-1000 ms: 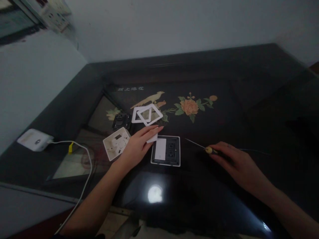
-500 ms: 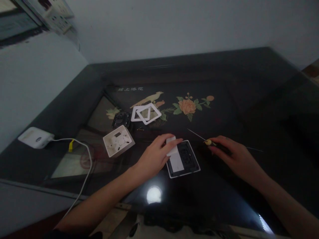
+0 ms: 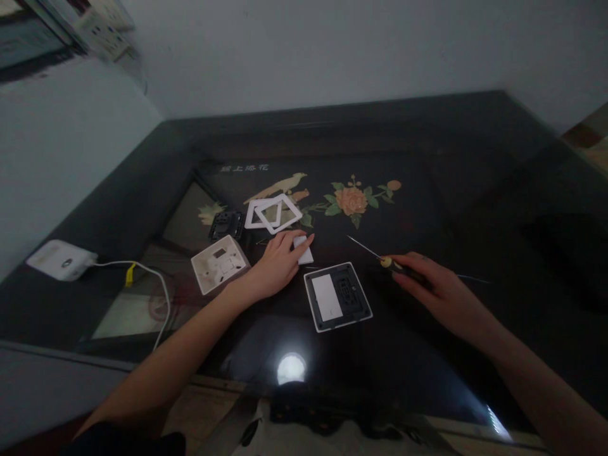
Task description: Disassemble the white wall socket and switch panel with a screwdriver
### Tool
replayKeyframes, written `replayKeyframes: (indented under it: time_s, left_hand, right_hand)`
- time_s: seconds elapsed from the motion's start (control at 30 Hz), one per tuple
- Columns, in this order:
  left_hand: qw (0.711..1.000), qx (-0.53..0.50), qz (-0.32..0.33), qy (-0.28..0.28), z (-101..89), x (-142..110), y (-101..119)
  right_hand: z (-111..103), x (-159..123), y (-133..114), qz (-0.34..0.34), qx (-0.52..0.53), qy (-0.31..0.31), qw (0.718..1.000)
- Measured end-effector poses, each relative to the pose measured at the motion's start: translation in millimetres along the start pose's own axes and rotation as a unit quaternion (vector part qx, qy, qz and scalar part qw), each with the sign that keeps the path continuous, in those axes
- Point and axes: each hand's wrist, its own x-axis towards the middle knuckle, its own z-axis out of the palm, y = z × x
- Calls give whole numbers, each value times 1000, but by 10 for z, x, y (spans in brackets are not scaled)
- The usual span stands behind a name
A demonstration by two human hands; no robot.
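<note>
My left hand (image 3: 279, 263) has its fingers round a small white plastic rocker plate (image 3: 304, 251), low over the table or resting on it; which of these I cannot tell. In my right hand (image 3: 425, 278) is a screwdriver (image 3: 387, 261) with a yellow and dark handle, its thin shaft pointing up and left. Between the hands a square switch panel (image 3: 349, 297) lies flat, with a black inner part, a white rocker on its left half and a white rim. Its black right half is uncovered.
Left of my left hand sit a white wall box (image 3: 220, 266) and a black switch frame (image 3: 227, 225). Two white frames (image 3: 279, 214) overlap behind it. A white charger (image 3: 61, 259) with a cable (image 3: 164, 285) lies far left on the dark glossy table (image 3: 456, 164).
My left hand has moved left and away from the switch panel, carrying the white rocker plate off it. My right hand still holds the screwdriver, nearly in place.
</note>
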Motion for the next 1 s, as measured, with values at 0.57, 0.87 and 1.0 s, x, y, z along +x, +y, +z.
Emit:
replayKeyframes:
  time_s: [0.57, 0.87, 1.0]
  left_hand:
    - [985, -152, -80, 32, -27, -483, 997]
    - [980, -179, -83, 37, 43, -416, 941]
    - [980, -183, -68, 30, 20, -428, 920]
  right_hand:
    - [-424, 15, -321, -201, -115, -16, 973]
    - [-560, 108, -599, -286, -246, -69, 924]
    - [-520, 166, -585, -296, -250, -87, 918]
